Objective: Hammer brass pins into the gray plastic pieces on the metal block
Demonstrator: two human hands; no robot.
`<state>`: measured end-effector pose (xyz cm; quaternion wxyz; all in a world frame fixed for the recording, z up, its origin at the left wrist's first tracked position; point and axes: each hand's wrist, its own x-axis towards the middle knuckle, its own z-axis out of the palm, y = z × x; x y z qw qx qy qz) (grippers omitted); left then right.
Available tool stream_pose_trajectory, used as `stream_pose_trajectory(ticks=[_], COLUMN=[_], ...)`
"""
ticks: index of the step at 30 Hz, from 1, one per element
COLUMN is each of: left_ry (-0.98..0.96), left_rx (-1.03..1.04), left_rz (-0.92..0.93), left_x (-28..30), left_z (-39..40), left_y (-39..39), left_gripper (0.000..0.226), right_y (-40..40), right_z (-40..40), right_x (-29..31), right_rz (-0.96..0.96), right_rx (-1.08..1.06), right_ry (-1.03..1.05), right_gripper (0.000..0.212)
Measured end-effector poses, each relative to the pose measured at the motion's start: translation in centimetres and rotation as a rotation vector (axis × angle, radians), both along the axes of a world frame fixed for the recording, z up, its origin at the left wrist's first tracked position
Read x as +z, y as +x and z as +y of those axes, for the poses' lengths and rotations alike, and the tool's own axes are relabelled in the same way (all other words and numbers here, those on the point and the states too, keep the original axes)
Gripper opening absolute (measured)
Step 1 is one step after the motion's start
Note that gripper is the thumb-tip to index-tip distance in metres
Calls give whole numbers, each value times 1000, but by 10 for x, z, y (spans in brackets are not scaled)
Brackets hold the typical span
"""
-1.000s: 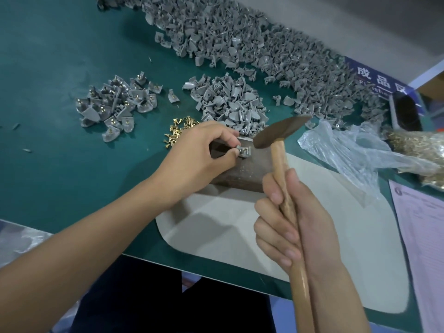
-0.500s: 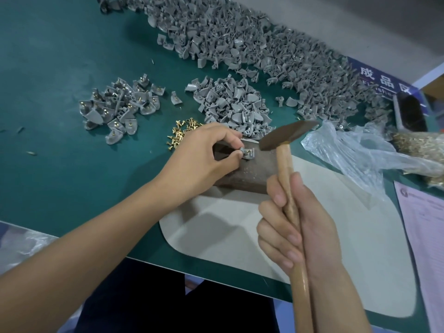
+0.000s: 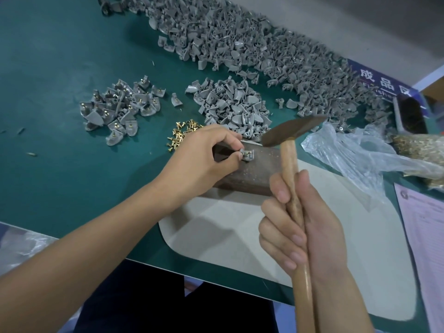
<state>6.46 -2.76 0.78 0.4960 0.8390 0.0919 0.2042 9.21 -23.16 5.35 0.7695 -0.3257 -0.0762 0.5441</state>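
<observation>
While a small pinned pile [image 3: 122,111] is sitting upper left, the left hand [image 3: 204,157] is pinching a gray piece [image 3: 247,155] on the metal block [image 3: 254,171]; the right hand [image 3: 298,224] is gripping the raised hammer [image 3: 292,129]; a large heap [image 3: 264,61] is waiting.

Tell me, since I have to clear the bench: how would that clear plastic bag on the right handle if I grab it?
The plastic bag is thin, see-through film lying crumpled and flat on the table, so it is probably floppy and very light. Its glossy wrinkles suggest it may be slippery. It looks nearly empty, though the folds could hide something.
</observation>
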Motion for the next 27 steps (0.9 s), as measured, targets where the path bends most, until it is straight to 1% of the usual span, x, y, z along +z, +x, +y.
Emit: stream_pose_trajectory(ticks=[4,8,11,14,17,21,24,27], left_ry=[-3,1,-14,-4,-23,-11,-16,-10], left_rx=[-1,11,10,3,3,7,11,12], left_rz=[-14,3,-4,-6,-29,-18,-29,-23], left_x=[0,-1,-1,-1,-2,-3,-4,-4], left_z=[-1,-1,-1,-1,-1,-2,-1,-1], left_y=[0,1,1,1,1,2,2,2], left_gripper=[5,7,7,7,5,6,6,7], right_y=[-1,-3,-4,-6,-5,-7,-10,-13], right_z=[4,4,4,6,8,9,9,8], right_x=[-2,-4,-4,-4,-4,-1,-3,-6], right_rz=[-17,24,14,-1,-44,-33,-69,-90], right_rx=[-14,-23,-25,-34,-37,-43,-82,-103], right_ry=[-127,-26,-105,-78,-155,-77,-155,-134], right_gripper=[41,40,41,42,42,41,43,42])
